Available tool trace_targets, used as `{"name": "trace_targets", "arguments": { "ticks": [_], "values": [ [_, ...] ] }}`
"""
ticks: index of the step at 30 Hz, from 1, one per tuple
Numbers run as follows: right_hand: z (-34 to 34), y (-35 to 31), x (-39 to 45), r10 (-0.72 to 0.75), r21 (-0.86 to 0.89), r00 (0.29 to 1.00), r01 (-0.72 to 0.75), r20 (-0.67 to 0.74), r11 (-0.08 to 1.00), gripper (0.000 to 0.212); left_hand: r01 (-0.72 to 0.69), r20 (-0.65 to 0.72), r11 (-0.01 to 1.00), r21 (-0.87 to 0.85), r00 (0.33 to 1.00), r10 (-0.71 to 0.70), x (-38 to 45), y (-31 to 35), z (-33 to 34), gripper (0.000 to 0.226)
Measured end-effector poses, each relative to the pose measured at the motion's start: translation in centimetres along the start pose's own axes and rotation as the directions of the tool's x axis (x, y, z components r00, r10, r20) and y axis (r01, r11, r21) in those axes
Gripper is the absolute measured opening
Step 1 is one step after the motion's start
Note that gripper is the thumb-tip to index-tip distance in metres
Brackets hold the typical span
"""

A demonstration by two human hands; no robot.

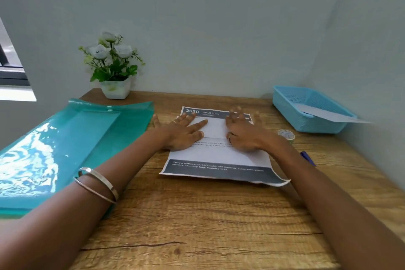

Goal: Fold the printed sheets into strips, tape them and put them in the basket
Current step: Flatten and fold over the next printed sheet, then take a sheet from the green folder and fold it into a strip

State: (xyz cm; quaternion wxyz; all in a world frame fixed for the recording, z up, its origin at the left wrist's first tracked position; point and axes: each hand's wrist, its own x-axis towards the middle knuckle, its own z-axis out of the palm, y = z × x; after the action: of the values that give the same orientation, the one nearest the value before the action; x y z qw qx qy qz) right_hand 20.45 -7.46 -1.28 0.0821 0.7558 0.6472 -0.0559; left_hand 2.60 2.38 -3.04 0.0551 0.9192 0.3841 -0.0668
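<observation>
Spreading across the view, the wooden counter [197, 226] carries everything. On its left side lies a large teal plastic folder [65, 149], glossy and overhanging the edge. A printed sheet [217, 160] lies flat in the middle of the counter, with a dark header band at its far end, a dark footer band with white lettering at its near end, and its near right corner curling up. Part of the sheet is folded over, showing a blank white panel between the hands. At the far right corner sits the light blue basket [291, 103], with a folded paper strip [328, 114] resting in it and jutting past its right rim. A potted plant [114, 68] with white flowers stands at the far left, against the wall. The left hand [186, 131] presses flat on the folded panel, fingers straight and spread; the right hand [243, 131] does likewise just beside it, fingers extended and slightly blurred. A tape roll [286, 134] rests near the right wrist, and a blue pen [308, 158] lies partly hidden behind the right forearm.
</observation>
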Motion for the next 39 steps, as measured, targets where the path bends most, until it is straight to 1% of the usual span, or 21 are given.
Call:
{"name": "trace_targets", "arguments": {
  "ticks": [2, 3, 5, 7, 10, 12, 16, 19, 21, 22, 24, 26, 27, 28, 29, 32, 33, 36, 37, 39],
  "values": [
    [0.3, -1.3, 0.2, -0.15, 0.089, 0.988, 0.152, -0.028, 0.984, 0.059, 0.01, 0.0, 1.0, -0.008, 1.0, -0.01, -0.1, 0.2, 0.1, 0.052],
    [0.5, -1.8, 0.3, -0.188, 0.138, 0.982, 0.191, -0.034, 0.972, 0.059, 0.012, -0.002, 1.0, -0.01, 1.0, -0.012, -0.1, 0.2, 0.1, 0.052],
    [0.6, -1.7, 0.4, -0.2, 0.198, 0.979, 0.204, -0.037, 0.959, 0.059, 0.017, -0.009, 1.0, -0.016, 1.0, -0.017, 0.0, 0.1, 0.3, 0.051],
    [0.5, -0.5, 0.0, -0.141, 0.228, 0.99, 0.142, -0.022, 0.963, 0.061, 0.028, -0.011, 0.999, -0.029, 1.0, -0.028, 0.0, -0.1, 0.4, 0.052],
    [0.8, 1.6, -0.4, 0.001, 0.179, 1.0, -0.005, 0.021, 0.984, 0.07, 0.048, -0.011, 0.999, -0.024, 0.999, -0.048, -0.1, -0.1, 0.3, 0.053],
    [1.1, 2.2, -0.5, 0.062, 0.158, 0.997, -0.07, 0.053, 0.985, 0.075, 0.049, -0.021, 0.999, -0.006, 0.999, -0.049, -0.1, -0.2, 0.4, 0.054],
    [1.2, 2.2, -0.2, 0.085, 0.126, 0.995, -0.091, 0.049, 0.988, 0.076, 0.022, -0.05, 1.0, -0.008, 0.998, -0.023, 0.2, -0.3, 0.6, 0.055],
    [1.0, 2.4, -0.1, 0.084, 0.066, 0.996, -0.087, 0.035, 0.994, 0.074, 0.004, -0.071, 0.999, -0.051, 0.997, -0.007, 0.0, -0.2, 0.3, 0.062],
    [0.5, 2.4, -0.3, 0.051, 0.034, 0.999, -0.051, -0.001, 0.998, 0.069, -0.025, -0.158, 0.989, -0.147, 0.987, 0.001, -0.4, -0.5, -0.7, 0.065],
    [-0.1, 2.4, -0.5, 0.023, 0.041, 0.999, -0.021, -0.047, 0.999, 0.062, -0.063, -0.229, 0.972, -0.227, 0.973, 0.009, -0.8, -0.8, -1.6, 0.061],
    [-1.8, 1.8, -0.9, -0.083, 0.093, 0.976, 0.103, -0.202, 0.99, 0.045, -0.165, -0.397, 0.903, -0.396, 0.918, -0.006, -1.9, -2.1, -3.6, 0.045],
    [-4.5, 0.6, -1.8, -0.212, 0.127, 0.916, 0.268, -0.34, 0.955, 0.038, -0.226, -0.508, 0.792, -0.567, 0.853, -0.121, -3.2, -3.6, -5.7, 0.029],
    [-6.0, -0.3, -2.1, -0.276, 0.126, 0.885, 0.344, -0.375, 0.93, 0.035, -0.235, -0.527, 0.723, -0.65, 0.825, -0.206, -3.9, -4.7, -6.5, 0.025],
    [-7.5, -1.4, -2.3, -0.326, 0.127, 0.861, 0.401, -0.39, 0.907, 0.032, -0.217, -0.519, 0.669, -0.711, 0.803, -0.292, -4.5, -5.9, -7.2, 0.022],
    [-9.0, -2.8, -2.3, -0.369, 0.122, 0.841, 0.447, -0.396, 0.886, 0.029, -0.162, -0.502, 0.658, -0.736, 0.782, -0.369, -5.1, -7.1, -7.7, 0.02],
    [-11.6, -7.4, -0.6, -0.511, 0.038, 0.762, 0.57, -0.398, 0.821, 0.025, 0.15, -0.406, 0.731, -0.665, 0.75, -0.523, -6.6, -11.1, -7.4, 0.015],
    [-12.0, -9.5, 0.4, -0.561, 0.004, 0.737, 0.607, -0.376, 0.795, 0.024, 0.23, -0.376, 0.731, -0.642, 0.737, -0.562, -7.4, -12.5, -6.9, 0.012],
    [-11.3, -14.0, 3.9, -0.625, -0.081, 0.711, 0.637, -0.323, 0.767, 0.019, 0.385, -0.311, 0.697, -0.606, 0.691, -0.652, -9.0, -15.5, -4.8, 0.009],
    [-10.8, -15.4, 5.3, -0.629, -0.093, 0.707, 0.637, -0.324, 0.765, 0.018, 0.424, -0.293, 0.679, -0.599, 0.673, -0.679, -9.4, -16.4, -4.1, 0.014],
    [-9.3, -17.6, 8.1, -0.61, -0.093, 0.721, 0.618, -0.329, 0.781, 0.019, 0.459, -0.264, 0.661, -0.594, 0.664, -0.699, -9.8, -17.6, -2.8, 0.026]
  ]
}}
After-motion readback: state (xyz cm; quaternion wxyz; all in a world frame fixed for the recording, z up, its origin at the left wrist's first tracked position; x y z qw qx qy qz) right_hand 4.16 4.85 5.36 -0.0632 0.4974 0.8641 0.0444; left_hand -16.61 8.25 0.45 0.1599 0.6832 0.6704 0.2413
